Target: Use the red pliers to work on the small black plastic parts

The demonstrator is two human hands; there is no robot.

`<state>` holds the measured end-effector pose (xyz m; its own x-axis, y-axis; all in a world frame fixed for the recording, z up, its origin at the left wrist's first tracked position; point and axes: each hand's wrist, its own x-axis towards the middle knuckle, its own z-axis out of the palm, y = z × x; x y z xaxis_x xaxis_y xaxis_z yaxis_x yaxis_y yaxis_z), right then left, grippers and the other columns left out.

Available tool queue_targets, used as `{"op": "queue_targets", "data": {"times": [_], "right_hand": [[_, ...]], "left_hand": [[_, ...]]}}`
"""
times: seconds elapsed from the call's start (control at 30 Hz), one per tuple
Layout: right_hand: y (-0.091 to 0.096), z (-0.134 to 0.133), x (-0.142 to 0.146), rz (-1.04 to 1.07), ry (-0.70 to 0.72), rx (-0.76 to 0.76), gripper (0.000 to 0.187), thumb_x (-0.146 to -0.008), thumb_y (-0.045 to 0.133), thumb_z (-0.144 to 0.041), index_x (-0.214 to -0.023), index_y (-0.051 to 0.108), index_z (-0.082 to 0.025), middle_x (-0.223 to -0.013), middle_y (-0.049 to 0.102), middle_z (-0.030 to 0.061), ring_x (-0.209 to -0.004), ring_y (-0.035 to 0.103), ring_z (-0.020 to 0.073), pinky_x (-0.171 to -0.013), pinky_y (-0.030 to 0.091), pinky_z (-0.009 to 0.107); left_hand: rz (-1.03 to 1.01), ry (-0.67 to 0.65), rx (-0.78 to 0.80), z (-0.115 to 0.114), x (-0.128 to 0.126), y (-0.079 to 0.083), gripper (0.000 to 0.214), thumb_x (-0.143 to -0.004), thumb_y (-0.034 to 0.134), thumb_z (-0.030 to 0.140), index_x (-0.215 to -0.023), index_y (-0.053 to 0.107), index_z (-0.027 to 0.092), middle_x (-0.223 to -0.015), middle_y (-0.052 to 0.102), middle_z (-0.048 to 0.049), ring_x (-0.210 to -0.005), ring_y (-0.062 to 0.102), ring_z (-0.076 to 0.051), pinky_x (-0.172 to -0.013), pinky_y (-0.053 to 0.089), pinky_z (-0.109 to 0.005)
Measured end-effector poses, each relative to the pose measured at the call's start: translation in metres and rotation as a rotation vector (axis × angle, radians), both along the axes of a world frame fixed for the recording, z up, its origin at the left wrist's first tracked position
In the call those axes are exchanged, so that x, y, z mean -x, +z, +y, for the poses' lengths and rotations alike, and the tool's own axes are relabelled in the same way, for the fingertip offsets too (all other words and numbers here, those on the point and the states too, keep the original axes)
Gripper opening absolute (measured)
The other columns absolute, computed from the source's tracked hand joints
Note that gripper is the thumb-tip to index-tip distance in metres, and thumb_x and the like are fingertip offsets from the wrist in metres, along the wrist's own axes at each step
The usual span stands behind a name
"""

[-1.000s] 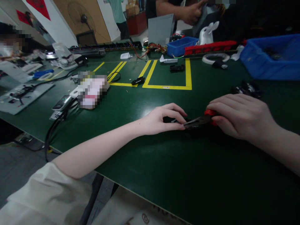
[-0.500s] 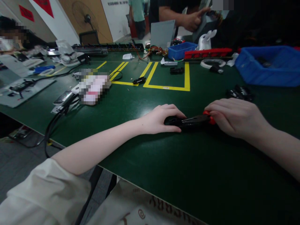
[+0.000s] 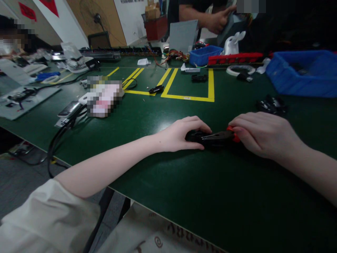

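My right hand (image 3: 265, 135) is closed around the red handles of a pair of pliers (image 3: 222, 135), whose dark jaws point left. The jaw tips reach a black part (image 3: 195, 136) lying low over the green table. Thumb and fingers of my left hand (image 3: 184, 135) curl around this black part and hold it from the left. Its exact kind is hidden by the fingers and the dark surface. Whether the jaws pinch it, I cannot tell. Behind my right hand lie several similar black pieces (image 3: 272, 104).
A blue bin (image 3: 302, 79) stands at the right, a smaller blue bin (image 3: 204, 56) farther back. Black parts (image 3: 199, 78) lie by the yellow tape (image 3: 188, 98). A phone (image 3: 106, 100) and cables (image 3: 59, 137) lie left. Across the table, a person's hand (image 3: 217, 23) holds a grey box.
The pliers have shifted slightly left, their tips now farther over the black part. My left hand has barely moved. A standing person in the background is gone from view.
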<state>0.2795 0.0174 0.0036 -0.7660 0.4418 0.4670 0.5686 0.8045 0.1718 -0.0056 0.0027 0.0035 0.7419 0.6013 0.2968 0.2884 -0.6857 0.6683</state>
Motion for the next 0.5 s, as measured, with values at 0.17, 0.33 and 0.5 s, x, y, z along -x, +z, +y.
{"op": "queue_targets", "data": {"times": [0.17, 0.33, 0.5], "right_hand": [[-0.0006, 0.0001, -0.0002, -0.014, -0.02, 0.017, 0.037, -0.105, 0.039, -0.031, -0.086, 0.067, -0.017, -0.081, 0.073, 0.0087, -0.071, 0.064, 0.0204, -0.065, 0.045, 0.034], [-0.0009, 0.0005, 0.0002, -0.008, 0.016, -0.027, 0.037, -0.106, 0.04, -0.03, -0.085, 0.067, -0.017, -0.079, 0.073, 0.008, -0.069, 0.064, 0.0199, -0.063, 0.046, 0.033], [-0.0002, 0.0005, 0.0008, -0.007, 0.005, 0.004, 0.038, -0.106, 0.039, -0.03, -0.085, 0.068, -0.017, -0.08, 0.073, 0.0088, -0.07, 0.064, 0.0199, -0.064, 0.046, 0.033]], "left_hand": [[-0.017, -0.014, -0.011, 0.0003, 0.0008, -0.0023, 0.026, -0.088, 0.079, 0.024, -0.111, 0.07, 0.015, -0.115, 0.069, -0.0109, -0.11, 0.065, -0.024, -0.099, 0.053, -0.039], [-0.026, -0.019, -0.021, 0.0008, 0.0022, -0.0057, 0.015, -0.089, 0.078, 0.026, -0.098, 0.073, 0.014, -0.113, 0.067, -0.0102, -0.107, 0.066, -0.023, -0.098, 0.054, -0.04], [-0.009, -0.009, -0.002, -0.0002, 0.002, -0.0046, 0.012, -0.09, 0.077, 0.025, -0.096, 0.074, 0.015, -0.115, 0.066, -0.0098, -0.108, 0.066, -0.022, -0.099, 0.054, -0.04]]}}
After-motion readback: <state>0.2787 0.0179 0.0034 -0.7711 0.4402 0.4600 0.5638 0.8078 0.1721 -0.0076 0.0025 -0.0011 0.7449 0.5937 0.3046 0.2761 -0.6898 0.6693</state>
